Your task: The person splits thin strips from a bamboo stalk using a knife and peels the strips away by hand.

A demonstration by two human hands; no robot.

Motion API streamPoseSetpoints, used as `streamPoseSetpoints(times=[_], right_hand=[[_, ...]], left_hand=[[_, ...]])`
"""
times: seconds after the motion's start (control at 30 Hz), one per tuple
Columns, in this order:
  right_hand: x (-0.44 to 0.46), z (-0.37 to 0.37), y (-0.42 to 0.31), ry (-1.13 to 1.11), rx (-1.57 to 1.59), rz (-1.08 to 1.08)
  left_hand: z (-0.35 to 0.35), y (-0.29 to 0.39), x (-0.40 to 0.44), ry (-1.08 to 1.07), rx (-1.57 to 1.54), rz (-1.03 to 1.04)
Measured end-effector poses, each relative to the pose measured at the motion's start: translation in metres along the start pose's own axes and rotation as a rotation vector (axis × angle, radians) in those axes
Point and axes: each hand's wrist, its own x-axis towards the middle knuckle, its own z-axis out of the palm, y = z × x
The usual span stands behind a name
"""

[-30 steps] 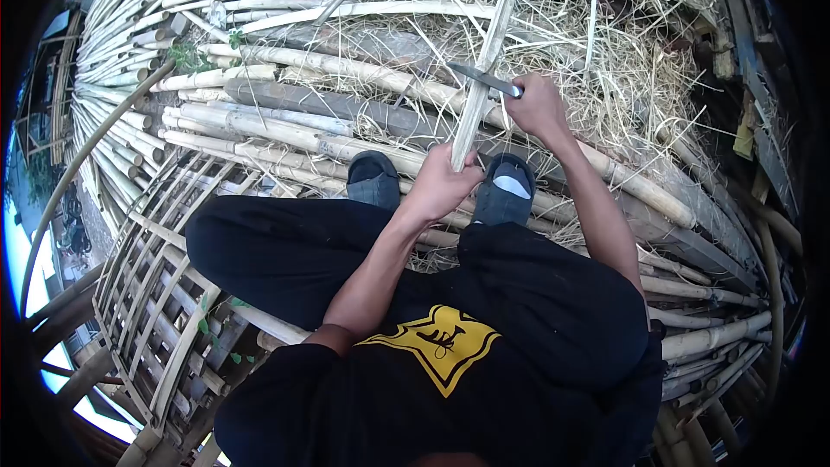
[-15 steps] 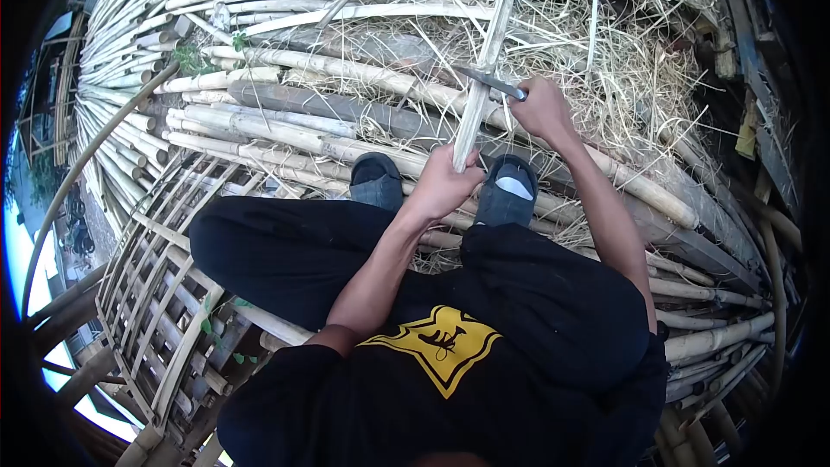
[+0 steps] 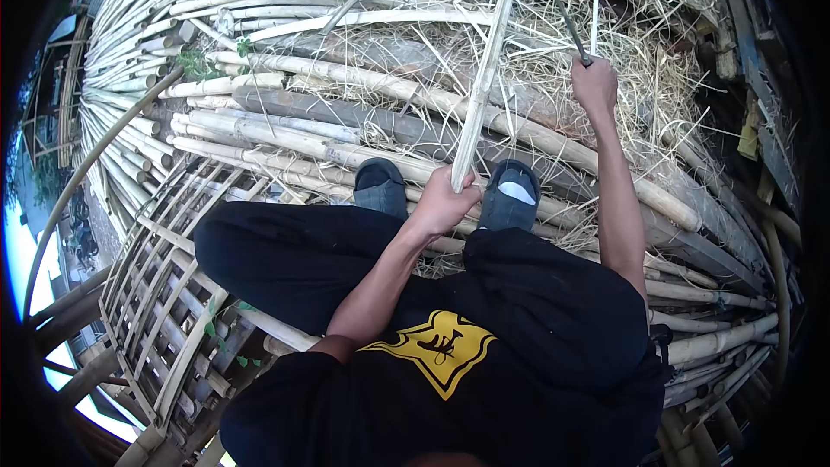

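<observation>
My left hand [image 3: 445,201], low between the two slippers, is closed round the near end of a pale split bamboo strip [image 3: 486,78]. The strip slants up and away, its far end over the straw-like shavings. In my right hand [image 3: 595,86] is the handle of a knife [image 3: 572,33], gripped in a fist. Its dark narrow blade points up and away, to the right of the strip and apart from it. Shavings [image 3: 553,60] lie under the blade.
Several bamboo poles [image 3: 346,78] run across the ground ahead, and a large stack of them [image 3: 125,86] is at the left. A woven bamboo lattice [image 3: 164,294] stands at lower left. My slippers [image 3: 508,206] rest on the poles.
The knife has come off the strip; my right hand has moved up and to the right, turning the blade upward. My left hand and the strip have shifted slightly toward me.
</observation>
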Motion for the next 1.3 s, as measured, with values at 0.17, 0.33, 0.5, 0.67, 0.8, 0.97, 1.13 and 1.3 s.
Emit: streamPoseSetpoints(times=[0.17, 0.33, 0.5, 0.67, 0.8, 0.97, 1.13, 1.3], right_hand=[[-0.083, -0.009, -0.007, -0.386, -0.28, -0.324], [-0.146, 0.026, -0.017, -0.728, -0.347, -0.561], [-0.068, 0.018, -0.016, -0.334, -0.49, -0.476], [-0.083, 0.022, -0.019, -0.31, -0.37, -0.36], [-0.129, 0.031, -0.023, -0.473, -0.366, -0.488], [-0.126, 0.028, -0.021, -0.652, -0.409, -0.644], [0.019, -0.068, -0.003, 0.235, -0.267, 0.016], [-0.052, -0.069, -0.017, -0.145, -0.308, -0.179]], left_hand=[[0.0, 0.021, 0.0, -0.031, -0.211, -0.064], [0.005, 0.013, 0.002, 0.051, 0.015, 0.162], [-0.004, 0.006, -0.003, 0.012, 0.11, 0.038], [0.002, 0.024, -0.002, -0.011, -0.095, 0.027], [-0.01, 0.016, 0.0, 0.083, -0.017, 0.012], [-0.001, 0.006, -0.003, 0.113, 0.241, 0.183], [0.021, -0.02, -0.011, -0.048, 0.096, 0.055], [0.016, 0.014, -0.012, -0.102, -0.093, -0.083]])
